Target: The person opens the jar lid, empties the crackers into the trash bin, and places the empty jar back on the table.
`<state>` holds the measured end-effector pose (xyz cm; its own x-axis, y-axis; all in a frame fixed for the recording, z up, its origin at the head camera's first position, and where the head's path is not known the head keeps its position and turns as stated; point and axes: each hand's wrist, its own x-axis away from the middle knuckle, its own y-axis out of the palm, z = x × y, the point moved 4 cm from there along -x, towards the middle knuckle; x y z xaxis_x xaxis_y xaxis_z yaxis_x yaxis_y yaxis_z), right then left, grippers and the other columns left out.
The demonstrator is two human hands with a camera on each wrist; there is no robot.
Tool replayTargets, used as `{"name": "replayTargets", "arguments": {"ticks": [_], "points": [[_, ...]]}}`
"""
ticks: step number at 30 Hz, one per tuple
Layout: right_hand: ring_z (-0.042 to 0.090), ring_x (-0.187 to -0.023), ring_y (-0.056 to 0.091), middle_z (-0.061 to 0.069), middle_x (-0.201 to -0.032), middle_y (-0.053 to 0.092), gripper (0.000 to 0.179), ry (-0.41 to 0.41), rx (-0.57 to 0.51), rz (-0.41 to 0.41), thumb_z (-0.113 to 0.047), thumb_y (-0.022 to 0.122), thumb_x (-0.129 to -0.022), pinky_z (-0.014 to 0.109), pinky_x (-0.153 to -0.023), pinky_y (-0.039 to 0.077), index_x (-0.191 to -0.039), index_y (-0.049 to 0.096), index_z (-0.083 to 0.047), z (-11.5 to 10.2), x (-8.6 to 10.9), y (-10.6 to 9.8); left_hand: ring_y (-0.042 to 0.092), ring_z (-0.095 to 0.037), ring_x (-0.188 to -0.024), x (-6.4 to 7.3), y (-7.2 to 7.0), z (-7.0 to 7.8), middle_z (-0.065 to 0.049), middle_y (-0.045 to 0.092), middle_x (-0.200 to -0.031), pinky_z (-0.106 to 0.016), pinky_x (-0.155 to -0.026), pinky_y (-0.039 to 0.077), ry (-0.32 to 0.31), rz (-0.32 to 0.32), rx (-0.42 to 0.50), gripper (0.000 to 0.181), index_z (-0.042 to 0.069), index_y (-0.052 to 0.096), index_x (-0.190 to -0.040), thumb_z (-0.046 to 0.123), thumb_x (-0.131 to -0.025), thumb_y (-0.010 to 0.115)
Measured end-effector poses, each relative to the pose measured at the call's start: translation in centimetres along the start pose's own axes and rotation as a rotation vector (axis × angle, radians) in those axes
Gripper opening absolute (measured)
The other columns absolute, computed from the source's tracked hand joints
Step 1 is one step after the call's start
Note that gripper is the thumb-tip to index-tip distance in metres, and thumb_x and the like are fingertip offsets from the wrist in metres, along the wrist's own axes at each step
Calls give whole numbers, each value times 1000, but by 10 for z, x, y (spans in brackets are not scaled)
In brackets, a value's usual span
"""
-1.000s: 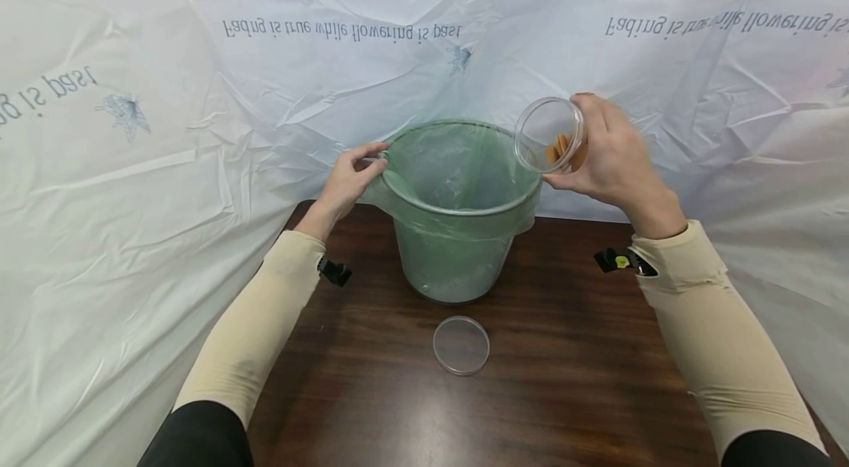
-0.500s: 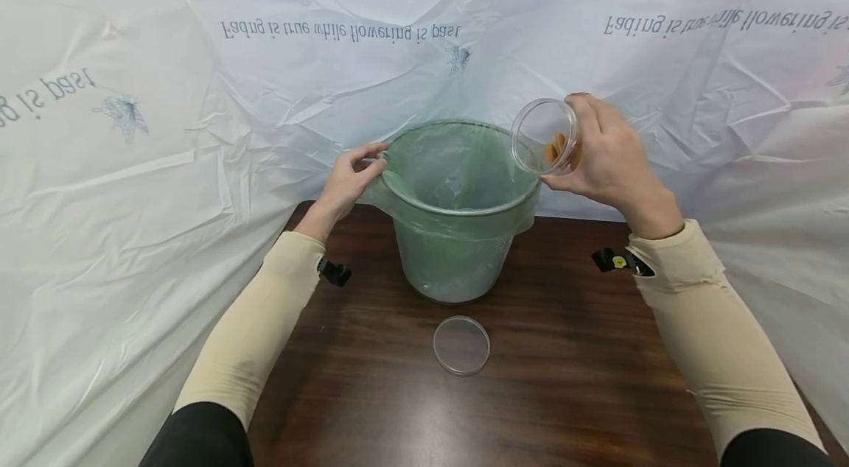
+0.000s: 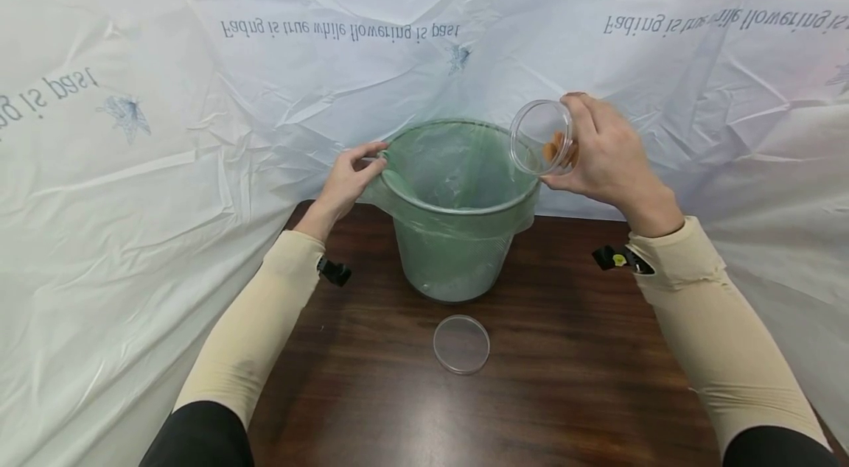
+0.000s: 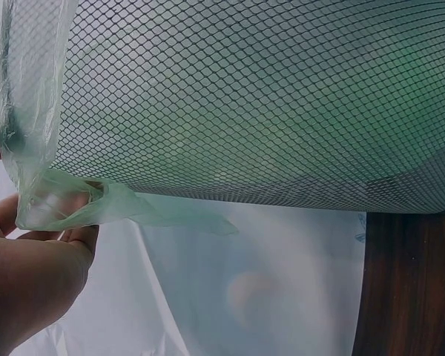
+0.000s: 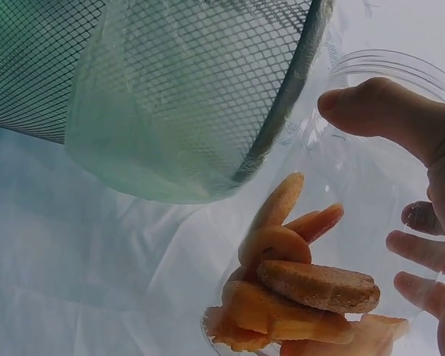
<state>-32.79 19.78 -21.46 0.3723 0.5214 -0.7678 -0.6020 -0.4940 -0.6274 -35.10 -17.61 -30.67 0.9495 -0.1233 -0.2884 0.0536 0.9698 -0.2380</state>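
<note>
A mesh wastebasket (image 3: pixel 451 272) stands upright, lined with a thin green trash bag (image 3: pixel 458 227) folded over its rim. My left hand (image 3: pixel 348 180) pinches the bag at the left side of the rim; the left wrist view shows the film (image 4: pixel 67 200) between thumb and fingers. With my right hand (image 3: pixel 610 150) I grip a clear plastic jar (image 3: pixel 533 132), uncapped and tilted, its mouth facing left over the rim's right side. Several orange-brown pieces of food (image 5: pixel 319 285), some round and flat, lie inside towards the jar's bottom.
A clear round lid (image 3: pixel 461 345) lies on the dark wooden table (image 3: pixel 564 349) in front of the wastebasket. A white printed plastic sheet (image 3: pixel 332 84) hangs behind and along both sides.
The right hand has shifted slightly left with the jar, bringing its mouth a little further over the wastebasket rim. The left hand, wastebasket and lid stay where they were.
</note>
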Motion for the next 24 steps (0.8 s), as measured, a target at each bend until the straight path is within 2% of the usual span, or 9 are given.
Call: {"name": "replayTargets", "arguments": {"ticks": [13,21,24], "points": [[48,-104,56,29,-121,57,109,-62,29,35,-27,93,-38,62,-87,45,-132,48,5,-3,-2,1,55,-13,-101,-1,0,1,-18,49,-133,-27,-85,46,-7,-7,-8,43,5,53,-139,17,-98,58],[46,-104,57,29,-120,57,101,-109,92,-6,-33,89,-49,58,-86,48,-131,47,7,-5,-5,2,55,-16,-104,1,-2,1,-16,50,-133,-29,-87,46,-5,-4,-17,43,6,54,-139,19,-98,58],[46,-104,57,29,-120,57,100,-115,96,-9,-34,89,-49,58,-86,48,-130,48,7,-5,-6,3,56,-17,-103,1,-2,1,-15,51,-131,-30,-86,46,-1,0,-25,43,6,54,-139,19,-98,59]]}}
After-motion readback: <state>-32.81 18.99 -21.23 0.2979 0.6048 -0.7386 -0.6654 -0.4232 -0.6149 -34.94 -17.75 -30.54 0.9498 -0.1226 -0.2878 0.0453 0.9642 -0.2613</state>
